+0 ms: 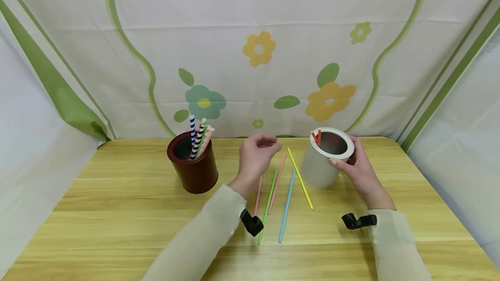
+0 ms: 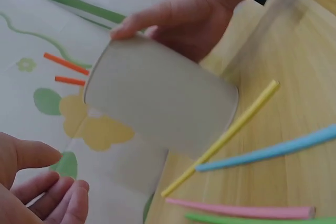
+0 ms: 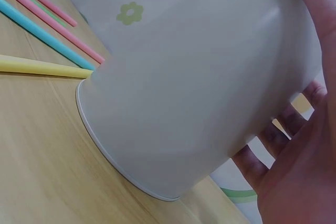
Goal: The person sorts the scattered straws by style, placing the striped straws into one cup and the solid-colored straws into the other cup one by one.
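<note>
On my head feed the white can (image 1: 318, 170) stands upright on the table (image 1: 117, 211); I have the right hand (image 1: 361, 168) gripping it, thumb near the top. The left hand (image 1: 258, 151) is loosely curled, nothing held, near the far ends of the loose straws (image 1: 287, 207).

Judgement: steady the can, pinch one straw near its end, lift it clear.

Count: two cans, including the dark red can (image 1: 197, 177). Five loose: two pink, one green, one blue, one yellow. White can: two red straws (image 1: 319, 138). Dark red can: striped straws (image 1: 197, 142), probably four; overlap prevents certainty.
</note>
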The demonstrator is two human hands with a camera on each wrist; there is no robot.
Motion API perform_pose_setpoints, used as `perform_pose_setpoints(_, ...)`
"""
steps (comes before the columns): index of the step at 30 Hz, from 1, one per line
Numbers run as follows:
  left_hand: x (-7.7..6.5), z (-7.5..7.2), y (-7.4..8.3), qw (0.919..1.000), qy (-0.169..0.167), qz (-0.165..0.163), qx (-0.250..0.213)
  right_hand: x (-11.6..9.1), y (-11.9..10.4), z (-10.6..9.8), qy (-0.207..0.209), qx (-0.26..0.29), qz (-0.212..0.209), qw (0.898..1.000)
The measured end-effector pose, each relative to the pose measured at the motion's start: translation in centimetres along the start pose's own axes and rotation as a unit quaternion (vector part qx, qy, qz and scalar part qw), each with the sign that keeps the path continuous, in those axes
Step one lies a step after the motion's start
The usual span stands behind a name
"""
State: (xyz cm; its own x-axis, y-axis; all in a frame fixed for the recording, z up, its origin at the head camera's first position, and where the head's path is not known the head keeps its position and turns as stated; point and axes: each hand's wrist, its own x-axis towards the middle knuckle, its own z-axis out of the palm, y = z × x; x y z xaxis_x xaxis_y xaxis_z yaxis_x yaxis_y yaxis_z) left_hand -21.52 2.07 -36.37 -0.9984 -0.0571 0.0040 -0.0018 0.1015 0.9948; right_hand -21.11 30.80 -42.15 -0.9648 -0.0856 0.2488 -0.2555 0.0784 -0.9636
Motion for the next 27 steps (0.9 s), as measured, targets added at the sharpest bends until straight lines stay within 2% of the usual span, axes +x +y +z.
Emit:
perform_pose_setpoints(5,0.4,-0.7,-1.7,0.9984,0.028,-0.036,0.033,0.0,-0.1,0.0,0.003,-0.005,0.004,1.000)
perform_pose_setpoints(8,0.5,-1.1,-2.9,0.9976,0.023,-0.049,0.043,0.0,-0.1,0.1,0.004,-0.007,0.006,1.000)
perform_pose_setpoints(13,0.6,-1.7,-4.7,0.9982,-0.002,-0.048,0.037,0.0,0.0,0.1,0.006,-0.011,0.011,1.000)
perform_pose_setpoints(18,0.6,-2.3,-6.3,0.9980,0.014,-0.049,0.037,0.1,-0.1,0.2,0.002,-0.006,0.010,1.000)
perform_pose_setpoints(23,0.6,-2.5,-7.2,0.9946,0.050,-0.047,0.078,0.0,0.0,0.1,0.002,-0.003,0.008,1.000)
perform_pose_setpoints(27,0.9,-2.3,-7.3,0.9904,0.047,-0.044,0.123,-0.1,0.1,0.1,0.004,-0.004,0.009,1.000)
